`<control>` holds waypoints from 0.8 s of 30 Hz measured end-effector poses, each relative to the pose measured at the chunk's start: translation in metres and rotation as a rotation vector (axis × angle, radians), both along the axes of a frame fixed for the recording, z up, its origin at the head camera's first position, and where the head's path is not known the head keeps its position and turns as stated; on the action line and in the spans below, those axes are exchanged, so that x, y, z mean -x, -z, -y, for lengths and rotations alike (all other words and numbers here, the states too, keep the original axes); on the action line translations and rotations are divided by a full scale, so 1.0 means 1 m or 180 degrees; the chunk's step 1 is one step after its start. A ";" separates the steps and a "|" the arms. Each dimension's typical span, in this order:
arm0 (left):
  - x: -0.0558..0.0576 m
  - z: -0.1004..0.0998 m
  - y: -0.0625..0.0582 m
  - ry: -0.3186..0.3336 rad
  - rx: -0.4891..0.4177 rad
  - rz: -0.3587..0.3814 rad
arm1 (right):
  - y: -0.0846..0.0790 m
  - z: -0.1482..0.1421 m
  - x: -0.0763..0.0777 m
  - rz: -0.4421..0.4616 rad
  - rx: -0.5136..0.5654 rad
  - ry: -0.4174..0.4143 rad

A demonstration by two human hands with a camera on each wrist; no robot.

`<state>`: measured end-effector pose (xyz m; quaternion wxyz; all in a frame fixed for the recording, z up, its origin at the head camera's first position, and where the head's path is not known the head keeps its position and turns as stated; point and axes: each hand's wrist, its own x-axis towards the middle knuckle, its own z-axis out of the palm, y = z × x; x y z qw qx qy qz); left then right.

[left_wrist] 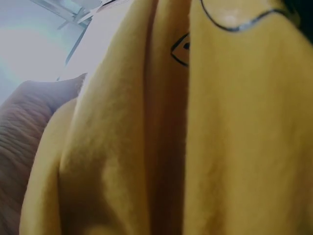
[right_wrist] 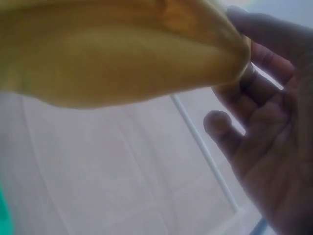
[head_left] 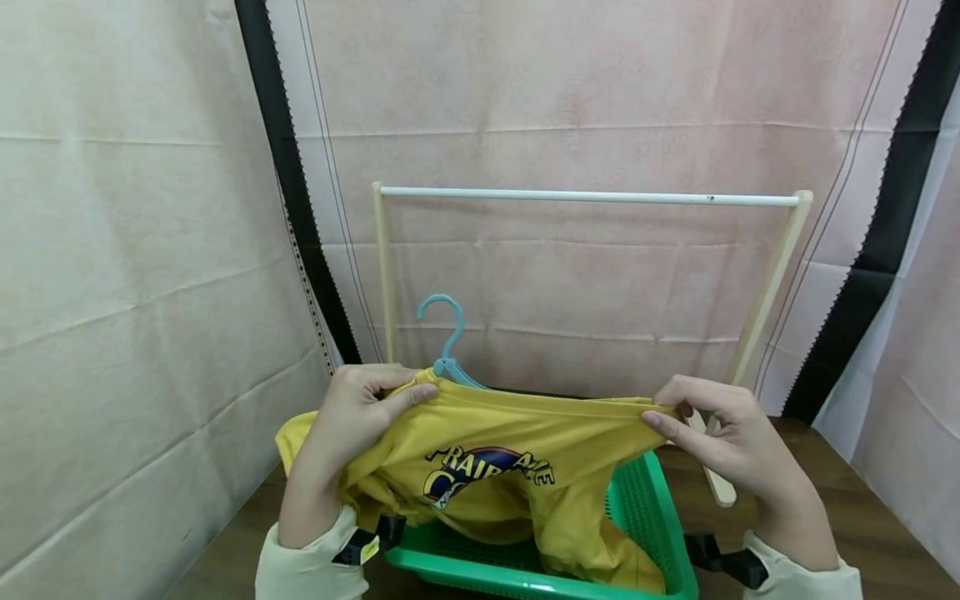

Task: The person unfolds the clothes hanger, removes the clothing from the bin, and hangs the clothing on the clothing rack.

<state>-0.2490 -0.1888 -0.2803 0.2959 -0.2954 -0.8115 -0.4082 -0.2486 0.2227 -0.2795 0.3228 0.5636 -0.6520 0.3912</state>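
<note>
Now my left hand (head_left: 356,418) and right hand (head_left: 741,435) pinch the yellow T-shirt (head_left: 581,442) taut, blue hanger (head_left: 448,365) seemingly partly inside, neither yet up on the clothes rack (head_left: 585,196)!

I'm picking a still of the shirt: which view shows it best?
The head view: it shows the shirt pinched by the left hand and right hand, its print facing the camera. The left wrist view gives only close folds and bits of dark line; the right wrist view, a blurry plain stretch.
</note>
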 end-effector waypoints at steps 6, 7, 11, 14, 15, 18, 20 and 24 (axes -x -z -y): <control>0.000 -0.007 -0.001 0.0156 0.0103 -0.0128 | 0.003 0.001 0.003 0.0006 0.0018 0.0082; 0.000 -0.008 -0.001 0.0163 0.0115 -0.0152 | 0.003 0.001 0.003 0.0017 0.0020 0.0095; -0.003 -0.012 -0.001 0.0205 0.0121 -0.0152 | 0.003 0.006 0.002 0.0015 0.0033 0.0101; -0.005 -0.015 -0.002 0.0243 0.0142 -0.0102 | 0.000 0.012 -0.001 -0.0025 0.0041 0.0090; -0.006 -0.017 -0.002 0.0258 0.0161 -0.0081 | 0.000 0.014 -0.003 -0.0041 0.0038 0.0115; -0.007 -0.021 -0.002 0.0276 0.0233 -0.0034 | -0.004 0.022 -0.008 -0.0130 0.0039 0.0237; -0.008 -0.024 -0.002 0.0267 0.0282 0.0006 | -0.007 0.027 -0.011 -0.0195 0.0060 0.0322; -0.009 -0.030 -0.003 0.0196 0.0422 0.0064 | -0.011 0.039 -0.017 -0.0254 0.0133 0.0419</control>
